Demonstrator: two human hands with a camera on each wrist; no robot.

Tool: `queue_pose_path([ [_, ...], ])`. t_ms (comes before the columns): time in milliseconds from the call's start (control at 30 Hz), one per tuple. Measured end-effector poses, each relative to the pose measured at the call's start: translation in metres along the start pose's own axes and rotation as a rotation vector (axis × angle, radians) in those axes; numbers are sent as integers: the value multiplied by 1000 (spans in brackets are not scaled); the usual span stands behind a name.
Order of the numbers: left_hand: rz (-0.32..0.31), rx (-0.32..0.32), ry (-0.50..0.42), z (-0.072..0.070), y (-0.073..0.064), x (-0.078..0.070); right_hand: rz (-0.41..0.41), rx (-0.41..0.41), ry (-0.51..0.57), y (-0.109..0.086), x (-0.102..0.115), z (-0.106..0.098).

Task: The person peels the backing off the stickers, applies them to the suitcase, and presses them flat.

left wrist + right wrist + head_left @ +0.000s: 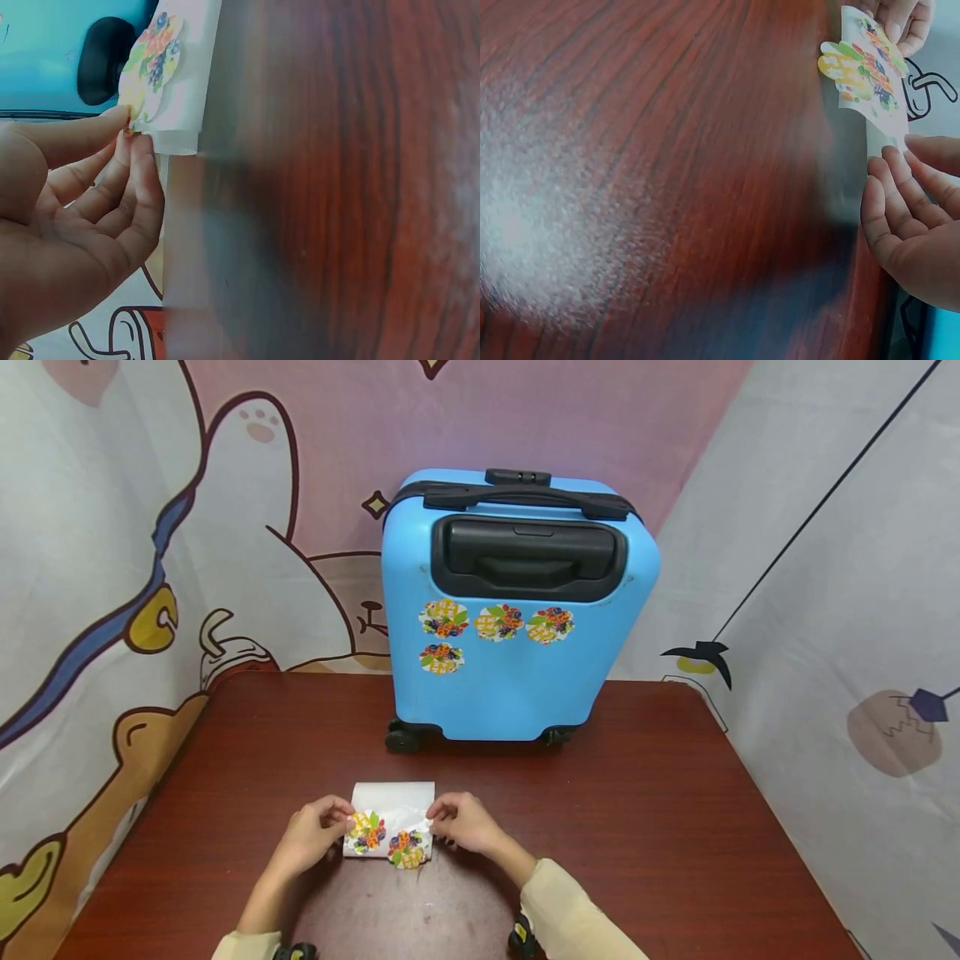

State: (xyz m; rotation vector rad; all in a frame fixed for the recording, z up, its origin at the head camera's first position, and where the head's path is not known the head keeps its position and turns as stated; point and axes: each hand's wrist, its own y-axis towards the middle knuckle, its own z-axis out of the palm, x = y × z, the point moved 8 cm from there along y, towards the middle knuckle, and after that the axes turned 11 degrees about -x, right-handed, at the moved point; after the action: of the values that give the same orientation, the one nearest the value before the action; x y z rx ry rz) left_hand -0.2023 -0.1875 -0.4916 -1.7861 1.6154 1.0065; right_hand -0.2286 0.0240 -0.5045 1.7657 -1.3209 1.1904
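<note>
A white sticker sheet point(393, 797) is held above the near part of the table, one long edge curled. Two round fruit-patterned stickers are on it: the left sticker point(367, 832) and the right sticker point(407, 850), which juts past the sheet's near edge. My left hand point(311, 835) pinches the sheet's left edge at the left sticker, thumb against its rim in the left wrist view. With thumb and fingertips, my right hand point(467, 822) grips the sheet's right edge. Beyond stands a blue suitcase point(517, 685) with several matching stickers below its black handle recess.
The suitcase rests on its wheels on the brown wooden table point(645, 827). Behind it hangs a cloth backdrop point(330, 452) with cartoon drawings. Dark bands point(522, 935) sit at both wrists by the light sleeves.
</note>
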Motion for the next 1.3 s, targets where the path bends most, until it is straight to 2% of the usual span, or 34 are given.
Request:
queue_pose_path([
  [233,-2,-15,-52,1,1,-6,-18,-43,7,1,6,-11],
  [467,-23,-20,-143,5,4,-13,-44,-71,22,6,12,-23],
  [700,21,-46,-221,3,11,-24,-64,-92,48,11,21,-34],
  [833,43,-66,-229,2,15,-31,-56,-105,73,11,28,-41],
  [1067,51,-85,-235,0,17,-40,-51,-102,102,0,57,-51],
  [1300,59,-96,-267,0,16,-47,-29,-112,81,-2,55,-54],
])
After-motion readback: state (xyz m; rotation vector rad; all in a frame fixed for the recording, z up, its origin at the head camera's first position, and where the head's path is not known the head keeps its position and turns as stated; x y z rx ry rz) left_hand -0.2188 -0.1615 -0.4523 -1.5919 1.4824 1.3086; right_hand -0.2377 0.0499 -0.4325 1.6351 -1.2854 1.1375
